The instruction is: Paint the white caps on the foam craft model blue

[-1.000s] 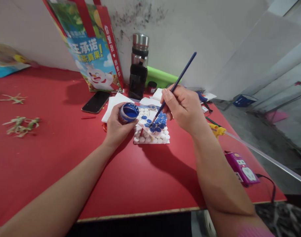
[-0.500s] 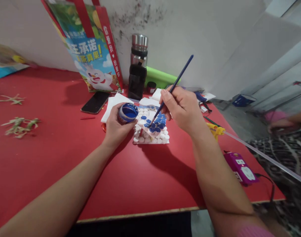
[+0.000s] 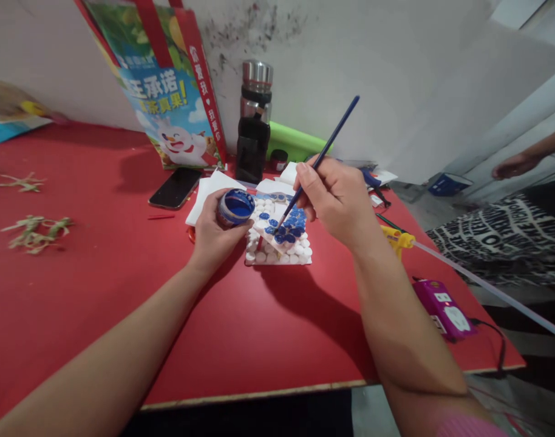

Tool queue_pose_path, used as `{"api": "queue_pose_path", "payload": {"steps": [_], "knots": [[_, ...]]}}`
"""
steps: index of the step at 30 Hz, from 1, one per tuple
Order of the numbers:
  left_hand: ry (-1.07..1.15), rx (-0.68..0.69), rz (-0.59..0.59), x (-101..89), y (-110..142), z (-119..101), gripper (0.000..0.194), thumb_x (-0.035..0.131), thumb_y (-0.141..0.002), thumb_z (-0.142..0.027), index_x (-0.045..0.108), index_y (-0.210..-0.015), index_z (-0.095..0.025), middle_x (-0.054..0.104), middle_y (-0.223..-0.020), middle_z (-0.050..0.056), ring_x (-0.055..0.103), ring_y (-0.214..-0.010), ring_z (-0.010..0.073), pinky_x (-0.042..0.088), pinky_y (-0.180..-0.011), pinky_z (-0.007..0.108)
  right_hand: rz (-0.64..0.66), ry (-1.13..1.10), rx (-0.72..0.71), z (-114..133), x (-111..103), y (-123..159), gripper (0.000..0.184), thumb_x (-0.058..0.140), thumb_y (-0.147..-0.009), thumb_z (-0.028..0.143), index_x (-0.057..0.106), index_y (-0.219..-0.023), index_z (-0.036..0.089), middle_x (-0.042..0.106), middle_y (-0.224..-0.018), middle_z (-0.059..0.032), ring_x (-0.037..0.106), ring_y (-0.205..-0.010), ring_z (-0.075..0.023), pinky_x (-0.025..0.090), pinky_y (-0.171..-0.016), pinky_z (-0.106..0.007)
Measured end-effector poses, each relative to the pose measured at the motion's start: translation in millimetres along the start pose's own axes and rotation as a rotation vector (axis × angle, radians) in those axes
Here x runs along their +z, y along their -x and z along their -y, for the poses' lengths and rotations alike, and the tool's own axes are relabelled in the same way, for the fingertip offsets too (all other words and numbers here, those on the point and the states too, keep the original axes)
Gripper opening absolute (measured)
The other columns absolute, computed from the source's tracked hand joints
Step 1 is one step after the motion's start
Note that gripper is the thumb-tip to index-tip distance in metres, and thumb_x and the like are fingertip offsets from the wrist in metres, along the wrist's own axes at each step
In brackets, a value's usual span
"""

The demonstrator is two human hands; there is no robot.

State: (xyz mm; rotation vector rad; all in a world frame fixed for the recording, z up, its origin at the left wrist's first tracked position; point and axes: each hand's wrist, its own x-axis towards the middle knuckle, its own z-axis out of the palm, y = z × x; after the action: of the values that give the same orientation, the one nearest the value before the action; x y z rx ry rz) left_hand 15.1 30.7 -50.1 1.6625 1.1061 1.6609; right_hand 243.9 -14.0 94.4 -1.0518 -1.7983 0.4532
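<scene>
My left hand (image 3: 211, 233) is wrapped round a small open pot of blue paint (image 3: 235, 207), held just left of a white craft piece (image 3: 280, 243) covered in round studs, some painted blue. My right hand (image 3: 336, 197) pinches a thin dark-blue paintbrush (image 3: 320, 159). The brush tip rests on the blue studs near the middle of the piece. The handle slants up to the right.
On the red table (image 3: 99, 285) lie a black phone (image 3: 176, 188), white paper sheets (image 3: 209, 188), a printed bag (image 3: 168, 91), a dark flask (image 3: 254, 124), green twigs (image 3: 31, 233), a yellow glue gun (image 3: 398, 240) and a purple power strip (image 3: 444, 309). Another person's hand (image 3: 514, 164) shows at right.
My hands have hardly moved; the brush tip stays on the blue studs. Another person in a patterned garment has come into view at the right.
</scene>
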Motion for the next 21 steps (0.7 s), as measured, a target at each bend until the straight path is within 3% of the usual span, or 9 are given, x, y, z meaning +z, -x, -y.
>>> {"api": "queue_pose_path", "payload": {"steps": [13, 21], "knots": [[0.025, -0.013, 0.002, 0.0, -0.2, -1.4, 0.065, 0.094, -0.072, -0.026, 0.07, -0.132, -0.026, 0.077, -0.132, 0.008, 0.075, -0.122, 0.0319, 0.06, -0.111, 0.05, -0.033, 0.007, 0.012, -2.9, 0.8, -0.6, 0.054, 0.059, -0.11, 0.072, 0.061, -0.082, 0.027, 0.064, -0.065, 0.0028, 0.064, -0.06, -0.0146, 0.049, -0.058, -0.031], [-0.014, 0.007, -0.001, -0.2, 0.4, -1.6, 0.065, 0.093, -0.073, -0.026, 0.069, -0.133, -0.027, 0.076, -0.132, 0.007, 0.075, -0.122, 0.0318, 0.06, -0.111, 0.05, -0.069, 0.001, 0.013, -0.6, 2.0, 0.5, 0.05, 0.057, -0.113, 0.067, 0.063, -0.086, 0.026, 0.07, -0.076, -0.0005, 0.071, -0.068, -0.0168, 0.056, -0.064, -0.032]]}}
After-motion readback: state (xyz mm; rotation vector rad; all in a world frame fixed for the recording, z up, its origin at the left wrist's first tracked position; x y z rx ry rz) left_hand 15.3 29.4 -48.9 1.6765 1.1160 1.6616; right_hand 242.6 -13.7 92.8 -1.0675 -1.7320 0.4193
